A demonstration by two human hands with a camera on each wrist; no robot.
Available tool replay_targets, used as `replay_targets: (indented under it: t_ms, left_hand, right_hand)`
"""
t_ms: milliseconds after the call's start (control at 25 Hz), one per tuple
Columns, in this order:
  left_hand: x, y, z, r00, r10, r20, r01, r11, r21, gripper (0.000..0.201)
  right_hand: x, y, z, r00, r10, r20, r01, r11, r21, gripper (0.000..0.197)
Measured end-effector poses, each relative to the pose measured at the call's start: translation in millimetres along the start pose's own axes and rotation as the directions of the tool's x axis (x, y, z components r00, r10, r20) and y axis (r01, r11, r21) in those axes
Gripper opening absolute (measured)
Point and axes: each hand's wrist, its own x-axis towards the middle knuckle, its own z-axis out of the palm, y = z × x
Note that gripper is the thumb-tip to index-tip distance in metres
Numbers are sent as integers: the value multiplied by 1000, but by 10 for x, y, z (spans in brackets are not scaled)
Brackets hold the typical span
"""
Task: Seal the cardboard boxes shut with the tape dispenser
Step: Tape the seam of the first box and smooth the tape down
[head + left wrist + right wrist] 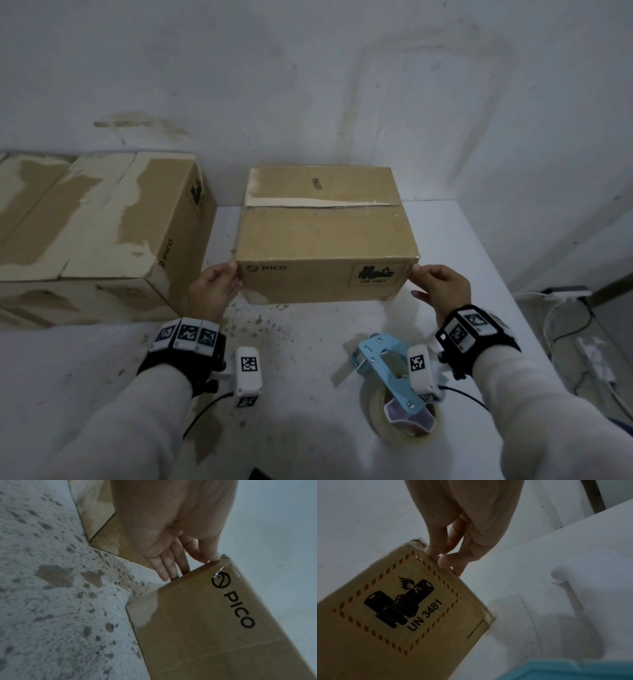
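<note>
A narrow gap separates the large box (pixel 102 233) from the small box (pixel 325 236); the tape dispenser (pixel 394 377) blocks the near table.

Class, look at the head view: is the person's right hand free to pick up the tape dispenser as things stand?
Probably yes. The tape dispenser lies on the table just under the right wrist, with nothing on top of it. The right hand only touches the box corner, so it would let go and draw back.

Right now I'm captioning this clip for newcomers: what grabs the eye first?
The closed cardboard box at the table's middle, with the left hand and right hand at its near corners. Next, the blue tape dispenser lying untouched in front of it.
</note>
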Motion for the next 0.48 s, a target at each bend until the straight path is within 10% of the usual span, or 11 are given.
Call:
replay_targets:
  t_ms: [320, 480]
  left_hand:
    - [-74, 180, 172, 990, -77, -120, 72, 996, -43, 17]
    - [-94, 194, 294, 967, 144, -209, -55, 923, 380, 34]
  right_hand:
    - [-36, -130, 47, 999, 45, 5, -45, 999, -20, 20]
    - [-14, -179, 131, 996, -66, -63, 45, 954, -298, 48]
